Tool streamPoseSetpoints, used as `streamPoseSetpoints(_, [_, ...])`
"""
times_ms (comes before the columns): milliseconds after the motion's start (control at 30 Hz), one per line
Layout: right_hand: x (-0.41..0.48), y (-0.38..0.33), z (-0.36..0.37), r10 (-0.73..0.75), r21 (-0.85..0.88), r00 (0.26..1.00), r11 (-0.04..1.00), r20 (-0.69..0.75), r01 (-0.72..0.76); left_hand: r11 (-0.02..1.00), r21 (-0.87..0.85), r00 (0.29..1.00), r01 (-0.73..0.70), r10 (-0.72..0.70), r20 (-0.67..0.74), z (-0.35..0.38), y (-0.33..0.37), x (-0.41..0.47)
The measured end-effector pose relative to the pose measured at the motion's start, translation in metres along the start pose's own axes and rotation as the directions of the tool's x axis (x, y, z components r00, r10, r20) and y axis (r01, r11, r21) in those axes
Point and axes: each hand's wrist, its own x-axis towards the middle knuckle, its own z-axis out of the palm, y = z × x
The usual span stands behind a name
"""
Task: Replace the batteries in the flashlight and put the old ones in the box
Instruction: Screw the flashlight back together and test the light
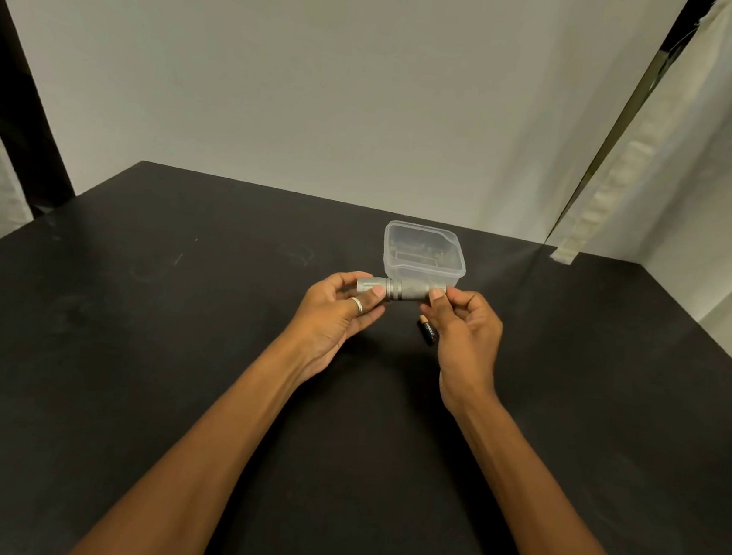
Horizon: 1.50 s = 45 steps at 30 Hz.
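A short grey metal flashlight [404, 290] is held level above the black table, just in front of the box. My left hand [341, 315], with a ring on the thumb, grips its wider head end. My right hand [463, 329] pinches its tail end between thumb and fingertips. A black and copper battery [427, 330] lies on the table under my right hand, partly hidden by it. The clear plastic box [424, 252] stands open just beyond the flashlight; what it holds is unclear through the plastic.
The black table [165, 345] ends at a white wall behind the box. White cloth hangs at the right, with a strip of tape [563, 256] at the table's back right edge. A dark post [14, 109] stands at the left.
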Motion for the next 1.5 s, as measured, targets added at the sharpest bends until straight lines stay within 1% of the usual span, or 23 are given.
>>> streamPoseSetpoints(167, [0.005, 0.001, -0.004, 0.095, 0.055, 0.995, 0.994, 0.019, -0.096, 0.995, 0.100, 0.999, -0.020, 0.017, 0.027, -0.001, -0.002, -0.001])
streamPoseSetpoints(333, [0.006, 0.002, 0.001, 0.098, 0.088, 0.995, 0.991, 0.020, -0.099, 0.978, 0.188, 0.995, -0.095, 0.090, 0.035, 0.002, -0.006, -0.001])
streamPoseSetpoints(467, [0.006, 0.001, 0.003, 0.153, 0.197, 0.988, 0.969, 0.000, -0.150, 0.947, 0.279, 0.987, -0.160, 0.157, 0.034, 0.004, -0.007, -0.002])
streamPoseSetpoints(633, [0.006, 0.002, 0.003, 0.184, 0.217, 0.983, 0.960, -0.025, -0.174, 0.899, 0.376, 0.974, -0.226, 0.218, 0.063, 0.004, -0.009, -0.003])
streamPoseSetpoints(800, [0.007, 0.000, 0.002, 0.194, 0.314, 0.981, 0.931, 0.012, -0.188, 0.866, 0.424, 0.964, -0.266, 0.250, 0.092, 0.003, -0.010, -0.004])
streamPoseSetpoints(933, [0.008, -0.002, 0.001, 0.209, 0.340, 0.978, 0.918, 0.017, -0.202, 0.855, 0.437, 0.961, -0.278, 0.252, 0.118, 0.002, -0.010, -0.005])
streamPoseSetpoints(1000, [0.009, -0.004, 0.000, 0.226, 0.351, 0.974, 0.911, 0.014, -0.216, 0.899, 0.374, 0.973, -0.228, 0.197, 0.119, 0.003, -0.007, -0.005])
streamPoseSetpoints(1067, [0.011, -0.006, -0.002, 0.234, 0.355, 0.972, 0.909, 0.000, -0.219, 0.973, 0.205, 0.988, -0.106, 0.081, 0.129, 0.007, -0.002, -0.007])
streamPoseSetpoints(1100, [0.012, -0.006, -0.003, 0.233, 0.356, 0.973, 0.909, -0.006, -0.215, 0.992, 0.121, 0.990, -0.042, 0.025, 0.137, 0.007, 0.001, -0.007])
streamPoseSetpoints(1167, [0.013, -0.008, -0.004, 0.217, 0.348, 0.976, 0.916, -0.016, -0.198, 0.999, -0.029, 0.988, 0.042, -0.038, 0.147, 0.003, 0.007, -0.006])
streamPoseSetpoints(1233, [0.014, -0.008, -0.005, 0.198, 0.338, 0.980, 0.924, -0.021, -0.179, 0.979, -0.191, 0.989, 0.076, -0.049, 0.142, -0.004, 0.013, -0.003])
streamPoseSetpoints(1300, [0.015, -0.007, -0.005, 0.180, 0.329, 0.983, 0.930, -0.019, -0.164, 0.947, -0.310, 0.990, 0.086, -0.047, 0.131, -0.009, 0.018, -0.003])
streamPoseSetpoints(1367, [0.014, -0.006, -0.004, 0.166, 0.306, 0.986, 0.940, -0.018, -0.153, 0.931, -0.356, 0.991, 0.084, -0.043, 0.123, -0.012, 0.020, -0.003])
streamPoseSetpoints(1500, [0.014, -0.005, -0.004, 0.133, 0.276, 0.991, 0.953, -0.021, -0.122, 0.930, -0.361, 0.994, 0.069, -0.034, 0.102, -0.011, 0.021, -0.004])
